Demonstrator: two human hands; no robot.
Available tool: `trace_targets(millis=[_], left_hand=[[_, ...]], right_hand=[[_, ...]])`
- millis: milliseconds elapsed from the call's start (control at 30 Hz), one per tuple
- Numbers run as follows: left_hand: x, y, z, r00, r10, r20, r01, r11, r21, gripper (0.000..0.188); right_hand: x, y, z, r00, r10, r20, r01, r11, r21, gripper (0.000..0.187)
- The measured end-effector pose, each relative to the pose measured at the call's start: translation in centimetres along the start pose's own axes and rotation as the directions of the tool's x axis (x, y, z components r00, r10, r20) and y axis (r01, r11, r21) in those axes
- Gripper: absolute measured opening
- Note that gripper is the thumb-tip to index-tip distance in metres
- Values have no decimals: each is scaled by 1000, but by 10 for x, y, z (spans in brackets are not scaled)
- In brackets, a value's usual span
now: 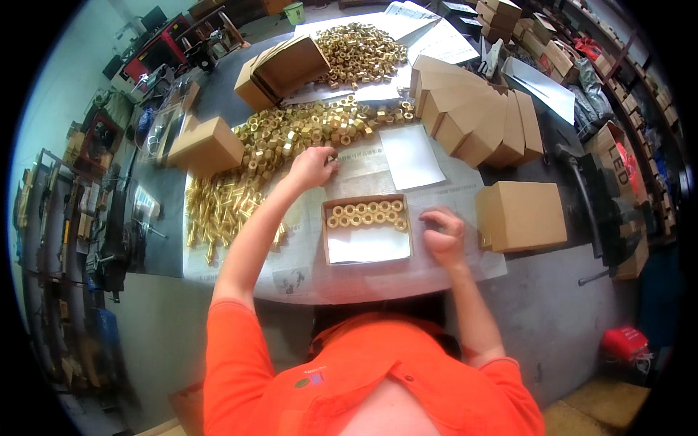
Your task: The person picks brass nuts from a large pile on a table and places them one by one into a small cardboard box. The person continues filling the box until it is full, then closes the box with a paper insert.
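Observation:
My left hand (313, 168) is at the near edge of a pile of brass nuts (298, 131), its fingers curled inward. Whatever they may hold cannot be made out. In front of me an open cardboard box (326, 247) holds rows of brass nuts (367, 216) lying flat along its far side. White paper (368, 245) shows in its near half. My right hand (444, 236) hovers just right of this box, with the fingers bent, a gap between index finger and thumb, and nothing visible in it.
Longer brass fittings (222, 207) lie at the left, and more nuts (360, 52) at the back. A white sheet (411, 157) lies beyond the open box. Closed cartons stand left (206, 147) and right (521, 216). Several cartons (476, 116) fan out at the back right; a tilted open carton (291, 69) rests behind the pile.

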State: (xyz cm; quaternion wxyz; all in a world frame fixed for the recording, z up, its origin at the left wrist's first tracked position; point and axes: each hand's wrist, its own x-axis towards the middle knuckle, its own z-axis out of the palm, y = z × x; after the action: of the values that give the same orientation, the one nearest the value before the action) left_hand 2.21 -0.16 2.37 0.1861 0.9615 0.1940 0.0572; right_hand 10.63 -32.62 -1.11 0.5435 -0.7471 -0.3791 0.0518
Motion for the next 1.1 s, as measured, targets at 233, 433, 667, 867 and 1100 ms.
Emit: trace_targets(millis=[233, 433, 667, 867, 1100], left_hand=[[-8, 8, 1, 995, -54, -86, 65, 988, 137, 25], [-12, 9, 12, 988, 45, -146, -8, 970, 243, 23], [-14, 4, 13, 980, 42, -195, -5, 982, 188, 17], [-37, 36, -21, 991, 33, -133, -70, 955, -287, 13], [-106, 119, 6, 928, 366, -73, -371, 926, -75, 9]], right_hand=[[0, -1, 1, 1000, -5, -4, 5, 1000, 12, 25], [0, 1, 0, 1000, 11, 0, -11, 1000, 10, 26], [-1, 1, 3, 999, 37, -24, -35, 998, 54, 26], [-1, 0, 1, 998, 60, -7, -60, 996, 66, 26], [-1, -2, 1, 1000, 16, -14, -16, 998, 55, 30]])
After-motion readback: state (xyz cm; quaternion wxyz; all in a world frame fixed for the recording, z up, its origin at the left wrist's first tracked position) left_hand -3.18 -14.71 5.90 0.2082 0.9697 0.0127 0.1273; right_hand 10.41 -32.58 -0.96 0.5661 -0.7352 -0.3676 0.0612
